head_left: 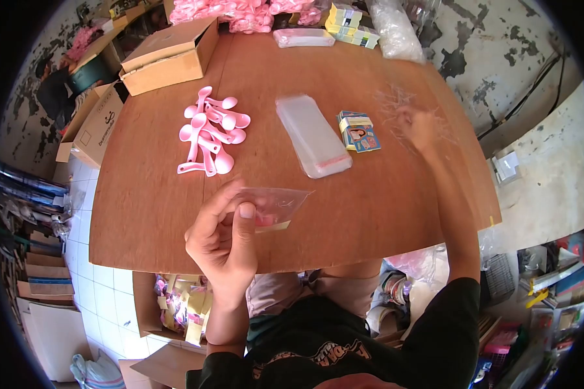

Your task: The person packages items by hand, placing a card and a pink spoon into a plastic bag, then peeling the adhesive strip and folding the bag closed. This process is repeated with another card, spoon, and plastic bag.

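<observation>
1. Brown wooden table (402, 201) is filling most of my remote view, with a flaking wall (490, 71) standing beyond its right side.
2. Above the near part of the table, I am seeing a clear pouch (291, 200) being held up; something pink is showing low down in it, and a pale strip is running along its lower edge.
3. On the pouch's left side, the left hand (220, 241) is pinching it, thumb against fingers, with no gap showing.
4. Across at the right, the right hand (420, 126) is blurring among scattered clear plastic pieces (390, 98); I am not able to tell whether its fingers are spread, narrowed or holding a piece.
5. I am judging the step in hand as a two-handed one: the left is steadying the pouch while the right is working at the loose pieces. As I am reading it, the next move is calling for a light fingertip pick and a steady left pinch, because thin film could be slipping or creasing.
6. Between the hands, a stack of clear bags (313, 136) is lying near a banded card bundle (361, 137); pink scoops (207, 133) are lying piled to the left.
7. Farther out, a cardboard box (165, 71) is sitting at the back left corner, and another person (55, 91) is showing beyond.
</observation>
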### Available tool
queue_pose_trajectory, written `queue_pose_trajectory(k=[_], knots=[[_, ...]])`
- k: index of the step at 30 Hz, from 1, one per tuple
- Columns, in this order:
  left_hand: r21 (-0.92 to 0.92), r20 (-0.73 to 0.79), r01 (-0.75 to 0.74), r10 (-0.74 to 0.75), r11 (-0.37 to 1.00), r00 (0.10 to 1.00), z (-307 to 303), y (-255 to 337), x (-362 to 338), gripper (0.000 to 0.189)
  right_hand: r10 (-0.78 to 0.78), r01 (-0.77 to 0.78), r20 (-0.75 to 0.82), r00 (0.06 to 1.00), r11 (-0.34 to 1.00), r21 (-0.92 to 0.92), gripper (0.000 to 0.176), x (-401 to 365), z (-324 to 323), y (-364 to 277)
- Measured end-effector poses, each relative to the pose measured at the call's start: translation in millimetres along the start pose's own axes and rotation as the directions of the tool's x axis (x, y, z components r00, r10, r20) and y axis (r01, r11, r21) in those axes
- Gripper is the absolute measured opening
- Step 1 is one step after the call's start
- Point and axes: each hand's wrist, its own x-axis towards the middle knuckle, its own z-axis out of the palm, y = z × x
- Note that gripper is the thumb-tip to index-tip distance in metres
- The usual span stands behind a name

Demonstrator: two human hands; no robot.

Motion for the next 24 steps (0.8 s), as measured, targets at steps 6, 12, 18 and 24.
queue_pose_trajectory(k=[6,12,18,24], knots=[[-0.020,-0.030,0.099,-0.100,0.995,0.995,5,-2,2,0.021,-0.073,0.069,0.042,0.996,0.995,0.078,0.029,6,-16,-6],[-0.134,0.001,0.202,-0.204,0.970,0.979,13,-13,7,0.016,-0.062,-0.152,0.260,0.964,0.672,0.724,0.032,1,-91,-127],[-0.132,0.093,0.161,-0.149,0.978,0.984,18,-27,13,0.018,-0.392,-0.119,0.341,0.854,0.491,0.863,0.039,-37,-113,-226],[-0.326,0.188,0.320,-0.271,0.890,0.944,12,-26,12,0.023,-0.296,-0.099,0.248,0.922,0.439,0.893,0.017,-42,-109,-242]])
